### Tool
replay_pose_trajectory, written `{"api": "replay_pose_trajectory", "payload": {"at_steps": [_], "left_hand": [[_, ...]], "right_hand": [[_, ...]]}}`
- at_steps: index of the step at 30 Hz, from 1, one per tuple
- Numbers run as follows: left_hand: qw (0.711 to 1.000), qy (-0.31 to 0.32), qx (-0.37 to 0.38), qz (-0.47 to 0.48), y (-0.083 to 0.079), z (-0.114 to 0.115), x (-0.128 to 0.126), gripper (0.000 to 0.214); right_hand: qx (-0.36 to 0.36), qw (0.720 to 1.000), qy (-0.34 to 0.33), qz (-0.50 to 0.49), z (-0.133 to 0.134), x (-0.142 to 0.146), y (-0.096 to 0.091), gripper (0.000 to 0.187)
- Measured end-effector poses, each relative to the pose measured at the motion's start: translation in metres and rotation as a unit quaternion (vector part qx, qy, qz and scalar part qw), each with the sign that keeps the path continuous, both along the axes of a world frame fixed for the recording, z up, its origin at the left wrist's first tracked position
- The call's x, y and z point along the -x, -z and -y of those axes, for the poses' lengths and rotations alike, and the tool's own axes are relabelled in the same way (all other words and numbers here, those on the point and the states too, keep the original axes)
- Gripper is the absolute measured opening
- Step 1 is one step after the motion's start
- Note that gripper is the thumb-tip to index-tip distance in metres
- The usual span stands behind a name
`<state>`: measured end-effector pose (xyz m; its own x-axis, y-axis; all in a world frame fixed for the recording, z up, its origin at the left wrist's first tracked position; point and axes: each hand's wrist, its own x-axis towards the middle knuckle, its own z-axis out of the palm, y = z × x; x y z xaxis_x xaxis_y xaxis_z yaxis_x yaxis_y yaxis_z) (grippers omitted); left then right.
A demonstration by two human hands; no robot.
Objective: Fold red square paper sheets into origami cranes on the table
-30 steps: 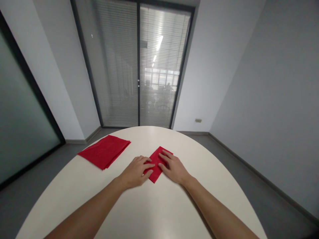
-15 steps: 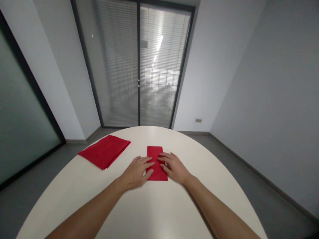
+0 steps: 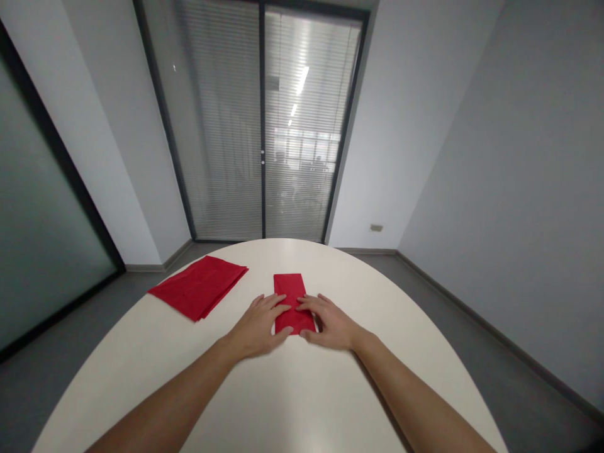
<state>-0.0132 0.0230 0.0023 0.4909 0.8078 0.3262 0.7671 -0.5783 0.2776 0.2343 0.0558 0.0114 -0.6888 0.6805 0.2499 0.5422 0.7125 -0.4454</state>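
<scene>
A small folded red napkin (image 3: 291, 293) lies lengthwise on the white round table (image 3: 292, 390), straight ahead of me. My left hand (image 3: 258, 325) rests flat on the table at the napkin's left side, fingers stretched onto its edge. At the napkin's near right corner lies my right hand (image 3: 330, 321), fingers spread over the cloth and the thumb at its near end. Both hands press on the napkin and hold nothing. The near end of the napkin is partly hidden under my fingers.
A stack of flat red napkins (image 3: 199, 285) lies at the table's far left. Beyond the table's far edge stand glass doors with blinds (image 3: 262, 126). Grey floor surrounds the table, with a wall on the right.
The napkin has turned from a diagonal to pointing straight away from me and has slid a little farther off. My right thumb has moved to its near end.
</scene>
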Motion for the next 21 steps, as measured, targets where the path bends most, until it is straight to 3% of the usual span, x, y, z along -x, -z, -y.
{"api": "replay_pose_trajectory", "payload": {"at_steps": [16,21], "left_hand": [[1.000,0.008,-0.001,0.018,0.0005,0.0001,0.0002,0.045],[1.000,-0.001,-0.011,0.024,0.0003,-0.0008,-0.0010,0.032]], "right_hand": [[-0.018,0.999,0.008,-0.027,-0.0015,0.0013,0.0029,0.039],[-0.025,0.999,-0.003,-0.032,-0.0009,0.0009,0.0026,0.046]]}}
